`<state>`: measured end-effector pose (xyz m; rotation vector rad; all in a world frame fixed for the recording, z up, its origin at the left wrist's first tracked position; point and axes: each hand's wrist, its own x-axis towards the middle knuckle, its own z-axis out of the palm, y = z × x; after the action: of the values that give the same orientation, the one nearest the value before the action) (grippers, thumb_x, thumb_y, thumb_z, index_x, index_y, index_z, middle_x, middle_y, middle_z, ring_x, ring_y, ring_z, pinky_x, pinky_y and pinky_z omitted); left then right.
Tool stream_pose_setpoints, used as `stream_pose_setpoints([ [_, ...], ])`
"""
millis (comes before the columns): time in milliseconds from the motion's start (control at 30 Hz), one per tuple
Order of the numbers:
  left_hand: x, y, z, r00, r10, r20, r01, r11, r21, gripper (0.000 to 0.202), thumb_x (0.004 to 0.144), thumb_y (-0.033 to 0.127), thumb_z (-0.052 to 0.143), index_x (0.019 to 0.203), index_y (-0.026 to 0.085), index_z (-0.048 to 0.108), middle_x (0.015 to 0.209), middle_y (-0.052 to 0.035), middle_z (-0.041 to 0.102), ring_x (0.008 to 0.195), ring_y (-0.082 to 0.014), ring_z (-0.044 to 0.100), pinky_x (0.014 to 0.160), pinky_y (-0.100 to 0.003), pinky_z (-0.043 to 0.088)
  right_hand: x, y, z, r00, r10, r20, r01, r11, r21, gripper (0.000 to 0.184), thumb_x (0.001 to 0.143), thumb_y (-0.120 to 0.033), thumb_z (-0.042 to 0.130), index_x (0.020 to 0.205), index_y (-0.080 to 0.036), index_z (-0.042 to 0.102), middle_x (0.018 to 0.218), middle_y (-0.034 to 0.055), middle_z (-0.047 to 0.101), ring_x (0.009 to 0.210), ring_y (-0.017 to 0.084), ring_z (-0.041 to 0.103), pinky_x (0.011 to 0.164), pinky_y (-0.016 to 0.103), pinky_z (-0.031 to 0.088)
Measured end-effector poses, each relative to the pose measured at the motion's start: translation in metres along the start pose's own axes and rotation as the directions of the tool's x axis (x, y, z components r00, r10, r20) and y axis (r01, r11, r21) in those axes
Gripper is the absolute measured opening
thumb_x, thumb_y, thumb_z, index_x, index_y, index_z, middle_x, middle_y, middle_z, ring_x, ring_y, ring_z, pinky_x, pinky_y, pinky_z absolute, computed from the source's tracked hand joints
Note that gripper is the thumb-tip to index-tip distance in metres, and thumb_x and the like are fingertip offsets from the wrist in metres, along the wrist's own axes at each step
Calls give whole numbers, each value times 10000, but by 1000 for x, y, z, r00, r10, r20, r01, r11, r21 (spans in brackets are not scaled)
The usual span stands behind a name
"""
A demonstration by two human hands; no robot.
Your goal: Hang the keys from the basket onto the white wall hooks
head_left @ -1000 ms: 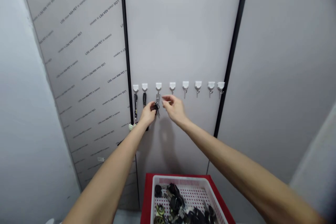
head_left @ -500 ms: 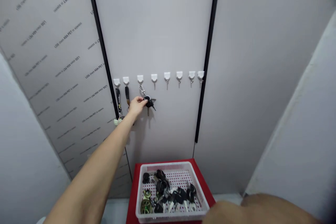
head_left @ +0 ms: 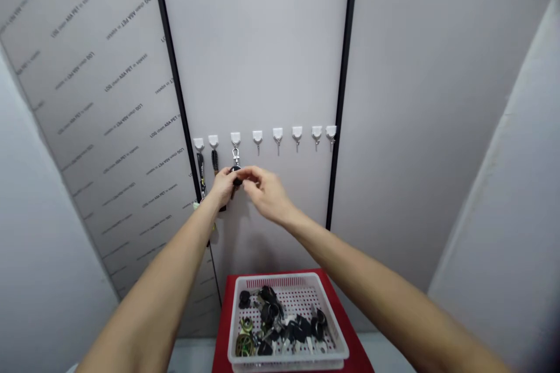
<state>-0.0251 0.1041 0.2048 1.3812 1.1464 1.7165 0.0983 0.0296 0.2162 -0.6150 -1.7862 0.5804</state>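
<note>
A bunch of black-headed keys [head_left: 237,180] hangs by a silver clip [head_left: 236,156] from the third white hook [head_left: 235,138] on the wall panel. On the left side of the bunch, the fingers of my left hand [head_left: 223,186] are closed on it. My right hand [head_left: 268,193] reaches in from the right, with curled fingertips at the same bunch; they partly cover the keys. Just left of my hands, a key ring with a dark braided strap [head_left: 214,160] hangs on the second hook. A black lanyard [head_left: 200,168] with keys hangs on the first.
More white hooks [head_left: 277,133] continue rightward in a row, with no keys on them. Below stands a white perforated basket [head_left: 238,303] on a red surface [head_left: 222,315], holding several keys and a greenish-gold round item [head_left: 245,345]. Black strips [head_left: 343,81] edge the panel.
My right hand has come up from the lower right to the keys. The bunch has shifted slightly left and down, and its clip now hangs straighter. My left hand stays on it.
</note>
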Motion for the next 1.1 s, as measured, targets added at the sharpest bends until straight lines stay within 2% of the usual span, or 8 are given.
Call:
stream_pose_setpoints([
  [100,-1,5,2,999,-47,-5,47,998,-46,149,520,212,490,648,157,439,475,63,431,380,-39,396,367,-159,316,38,37,17,987,153,-46,-157,980,-120,270,587,-58,382,761,-178,551,639,-8,559,617,92,490,656,248,392],
  [267,-2,8,-1,997,-68,25,71,990,-121,171,543,188,461,712,167,460,530,44,474,438,-56,438,390,-163,339,53,67,32,951,306,-50,-301,950,76,294,593,-89,360,837,-176,499,631,-24,551,560,70,488,547,204,395],
  [467,-1,-4,-17,999,30,26,-36,959,281,214,622,326,431,603,140,535,521,-9,504,487,-97,468,446,-183,353,44,58,29,871,478,111,-491,854,172,262,603,-135,383,837,-184,491,614,-27,535,485,53,483,442,162,360],
  [600,-12,-18,-23,989,139,-51,-99,875,473,228,635,300,426,755,146,544,636,-22,531,615,-132,509,560,-214,376,34,70,22,902,425,78,-430,901,63,288,600,-120,406,873,-170,482,600,-26,525,445,44,462,431,161,348],
  [733,-54,-46,-27,984,177,-20,-131,794,593,252,608,225,449,839,163,530,745,-30,550,706,-141,496,683,-252,360,-16,98,4,906,378,192,-364,925,-105,271,582,-121,444,843,-145,514,556,-30,515,471,53,455,473,177,357],
  [867,-118,-94,-31,985,-22,173,-89,793,603,176,578,190,468,725,182,563,676,-24,568,630,-139,499,662,-259,367,-98,132,-13,774,499,390,-399,862,-311,206,541,-94,478,725,-129,565,565,-21,541,506,64,456,530,192,365],
  [967,-161,-127,-27,920,-195,339,-84,748,658,165,588,176,454,710,198,564,694,-25,576,652,-145,503,648,-258,367,-148,151,-14,679,569,464,-408,818,-406,199,552,-133,486,731,-131,572,567,-16,545,505,75,452,494,186,353],
  [1100,-194,-146,-13,848,-286,446,-182,633,753,258,577,185,479,829,210,529,842,-35,545,762,-162,489,671,-254,355,-177,158,-1,702,562,437,-379,815,-439,254,572,-269,497,777,-133,560,583,-3,538,514,84,445,479,182,329],
])
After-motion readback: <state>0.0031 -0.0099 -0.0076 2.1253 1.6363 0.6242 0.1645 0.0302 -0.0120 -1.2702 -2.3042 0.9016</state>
